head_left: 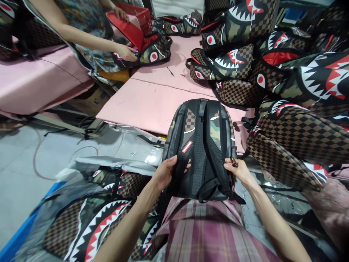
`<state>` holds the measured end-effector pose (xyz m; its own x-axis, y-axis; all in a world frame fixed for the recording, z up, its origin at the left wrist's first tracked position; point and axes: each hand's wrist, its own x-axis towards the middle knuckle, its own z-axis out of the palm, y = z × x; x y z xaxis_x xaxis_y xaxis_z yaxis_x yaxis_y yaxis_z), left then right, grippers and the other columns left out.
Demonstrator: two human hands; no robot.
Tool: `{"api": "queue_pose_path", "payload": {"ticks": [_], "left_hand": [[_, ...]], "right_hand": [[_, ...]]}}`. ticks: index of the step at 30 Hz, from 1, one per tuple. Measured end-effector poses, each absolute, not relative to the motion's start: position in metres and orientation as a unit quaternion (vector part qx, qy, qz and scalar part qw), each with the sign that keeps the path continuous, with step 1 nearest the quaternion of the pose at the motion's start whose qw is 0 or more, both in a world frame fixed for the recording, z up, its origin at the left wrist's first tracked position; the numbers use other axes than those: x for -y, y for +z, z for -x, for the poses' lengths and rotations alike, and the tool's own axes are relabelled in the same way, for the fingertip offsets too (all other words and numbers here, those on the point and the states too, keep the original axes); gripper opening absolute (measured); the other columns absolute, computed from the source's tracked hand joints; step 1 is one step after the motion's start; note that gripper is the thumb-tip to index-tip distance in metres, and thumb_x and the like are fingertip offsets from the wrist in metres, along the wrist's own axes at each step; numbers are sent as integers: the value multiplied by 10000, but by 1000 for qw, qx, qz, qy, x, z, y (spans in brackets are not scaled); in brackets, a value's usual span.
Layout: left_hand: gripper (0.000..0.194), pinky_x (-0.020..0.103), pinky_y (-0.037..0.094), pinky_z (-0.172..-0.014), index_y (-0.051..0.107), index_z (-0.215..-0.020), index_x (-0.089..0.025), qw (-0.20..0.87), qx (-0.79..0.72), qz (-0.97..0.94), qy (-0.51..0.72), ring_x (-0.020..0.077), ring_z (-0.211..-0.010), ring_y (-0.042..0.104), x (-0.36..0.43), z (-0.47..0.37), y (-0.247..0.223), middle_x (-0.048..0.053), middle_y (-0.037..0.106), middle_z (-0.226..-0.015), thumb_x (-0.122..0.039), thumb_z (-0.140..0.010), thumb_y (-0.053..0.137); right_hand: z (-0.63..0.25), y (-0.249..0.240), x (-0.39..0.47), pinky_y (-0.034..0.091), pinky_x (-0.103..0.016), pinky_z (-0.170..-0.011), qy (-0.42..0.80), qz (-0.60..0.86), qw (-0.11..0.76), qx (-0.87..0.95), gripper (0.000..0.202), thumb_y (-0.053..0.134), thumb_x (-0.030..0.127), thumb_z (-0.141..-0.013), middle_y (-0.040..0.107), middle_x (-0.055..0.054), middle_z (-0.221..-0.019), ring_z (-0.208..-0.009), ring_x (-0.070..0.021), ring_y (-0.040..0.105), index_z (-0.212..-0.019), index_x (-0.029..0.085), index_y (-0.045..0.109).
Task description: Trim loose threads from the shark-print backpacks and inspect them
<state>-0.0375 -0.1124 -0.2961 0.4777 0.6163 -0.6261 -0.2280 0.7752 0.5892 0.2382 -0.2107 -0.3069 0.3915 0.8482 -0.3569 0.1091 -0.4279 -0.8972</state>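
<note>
A black backpack point(200, 145) with checkered and camouflage patches on its shoulder straps is held up in front of my lap, its back panel and straps facing me. My left hand point(167, 171) is closed around the left shoulder strap, beside a small red-and-white label. At the opposite edge my right hand point(236, 168) pinches the bag's right side. A small dark looped object point(233, 162) shows by the right fingers; its kind is unclear. The front of the backpack is turned away and hidden. Its upper part is over the pink table edge.
Shark-mouth backpacks point(297, 131) are piled on the right of the pink table point(147, 98). More bags point(87, 225) lie at lower left in a blue-edged container point(35, 214). Across the table, a co-worker's hand point(127, 52) touches an open bag point(152, 54) near a red basket point(139, 18).
</note>
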Motion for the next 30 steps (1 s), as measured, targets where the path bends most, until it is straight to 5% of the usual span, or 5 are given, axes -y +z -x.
{"api": "queue_pose_path", "payload": {"ticks": [14, 20, 27, 30], "left_hand": [[273, 295, 556, -696, 631, -1052, -85, 850, -397, -225, 263, 246, -860, 682, 111, 40, -298, 154, 687, -1025, -211, -828, 539], [270, 284, 564, -656, 630, -1028, -96, 807, -436, -292, 271, 230, -790, 689, 94, 52, -269, 129, 699, -968, -205, -783, 597], [217, 169, 469, -462, 650, -922, -95, 709, -504, -329, 367, 90, -516, 574, 56, 74, -228, 59, 692, -743, -92, -854, 444], [161, 197, 407, -374, 651, -743, -141, 676, -518, -342, 398, 86, -434, 471, 41, 84, -226, 28, 646, -631, -176, -831, 520]], "right_hand": [[-234, -302, 207, 426, -277, -562, 471, 727, 422, 267, 433, 800, 402, -447, 656, -31, -664, -590, -152, 569, -773, 146, 674], [-237, -290, 197, 208, -211, -415, 497, 679, 497, 213, 395, 806, 342, -462, 496, 59, -510, -415, -47, 328, -761, 146, 639], [-268, -269, 174, 185, -182, -364, 547, 554, 603, 176, 306, 783, 261, -537, 239, 130, -447, -377, -18, 122, -683, 187, 524], [-291, -258, 173, 202, -173, -351, 565, 503, 629, 180, 286, 733, 266, -617, 206, 120, -471, -381, -32, 113, -678, 211, 458]]}}
